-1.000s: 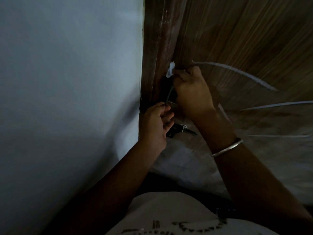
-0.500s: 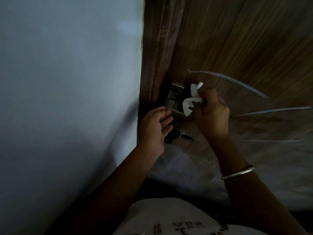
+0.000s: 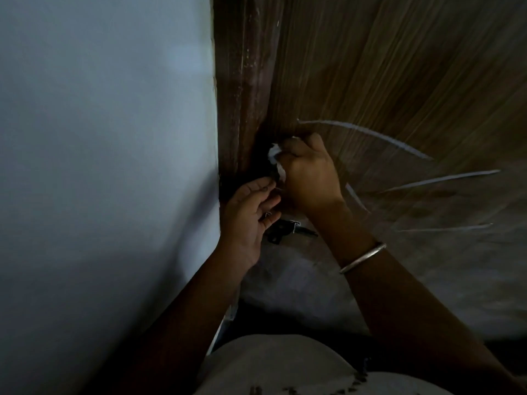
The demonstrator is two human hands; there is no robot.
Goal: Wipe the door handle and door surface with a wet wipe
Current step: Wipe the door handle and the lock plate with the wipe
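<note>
Now, on the far left a pale wall [image 3: 99,166] is filling the view, and a dark brown frame [image 3: 242,95] is running down beside it. Your left hand [image 3: 245,218] is hovering in front of that frame's lower stretch, palm turned towards you, its fingers [image 3: 258,186] loosely curled and gripping nothing that shows; whether the tips are touching the wood is too dark to tell. Just right of it and a little higher, your right hand [image 3: 310,178] is sitting close against the door [image 3: 399,81] near its edge, fingers closed tight round the wipe [image 3: 275,159]. The wipe is showing as a crumpled white wad poking out on the left side of the fist, lying over the dark gap between frame and door. Just below both hands a small dark fitting [image 3: 288,230] is sticking out from the door; what it is, you cannot tell in this light. A bangle [image 3: 363,258] is circling your right wrist. Further right, pale curved streaks [image 3: 370,135] are fanning across the wood grain of the door. At the bottom, between your forearms, your light shirt [image 3: 285,366] is showing, with dark marks along its lower edge.
</note>
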